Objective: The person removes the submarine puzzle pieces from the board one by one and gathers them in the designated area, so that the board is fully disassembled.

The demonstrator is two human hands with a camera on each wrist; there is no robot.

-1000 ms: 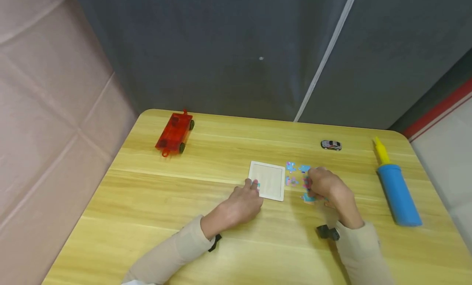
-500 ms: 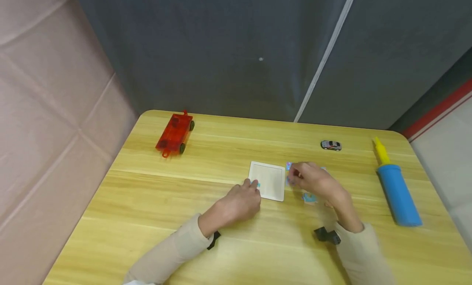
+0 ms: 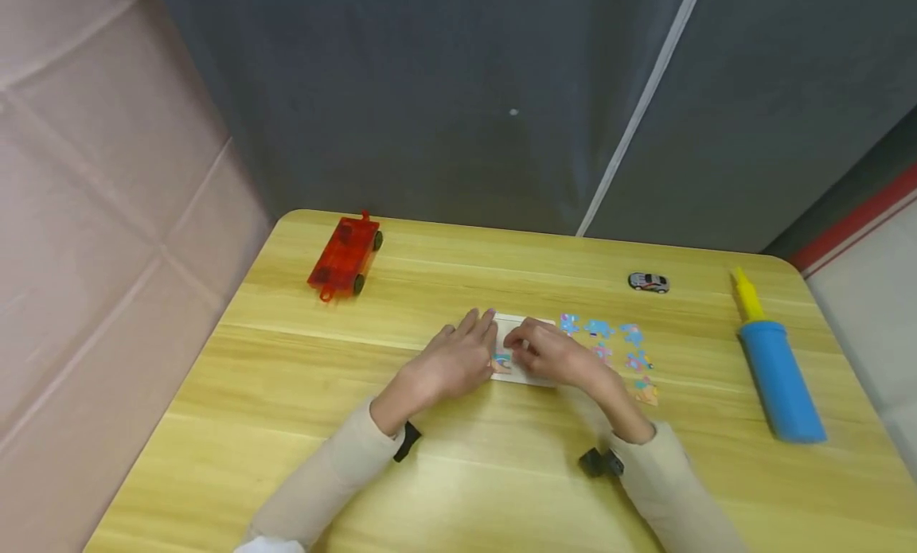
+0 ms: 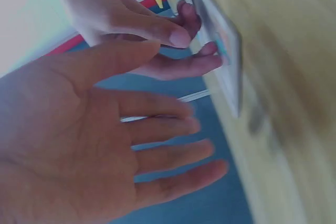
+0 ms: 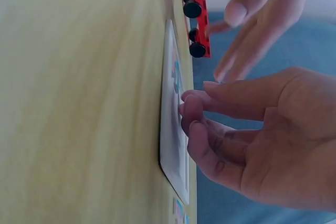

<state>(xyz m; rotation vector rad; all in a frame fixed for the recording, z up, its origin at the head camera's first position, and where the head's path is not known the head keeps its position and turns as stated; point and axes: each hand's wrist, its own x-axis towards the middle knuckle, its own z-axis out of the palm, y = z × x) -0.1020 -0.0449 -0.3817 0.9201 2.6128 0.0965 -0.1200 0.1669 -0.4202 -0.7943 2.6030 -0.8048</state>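
Note:
A white square puzzle tray (image 3: 537, 380) lies on the table, partly covered by both hands. A teal and orange jigsaw piece (image 3: 501, 364) shows in its lower left. My left hand (image 3: 458, 358) is at the tray's left edge, its fingers straight and spread; the left wrist view shows its palm with nothing in it. My right hand (image 3: 555, 354) is bent over the tray, thumb and fingertips drawn together close to its surface. In the right wrist view these fingertips (image 5: 191, 103) are right at the tray; I cannot tell whether they pinch a piece.
Several loose jigsaw pieces (image 3: 632, 334) lie right of the tray, some hidden by my right hand. A red toy wagon (image 3: 345, 255) stands at the back left. A small toy car (image 3: 648, 282) and a blue hand pump (image 3: 781, 378) with a yellow nozzle are at the right.
My right hand has moved left from the loose pieces onto the tray. My left hand has shifted left and up along the tray's edge, and its fingers have straightened, uncovering the piece there.

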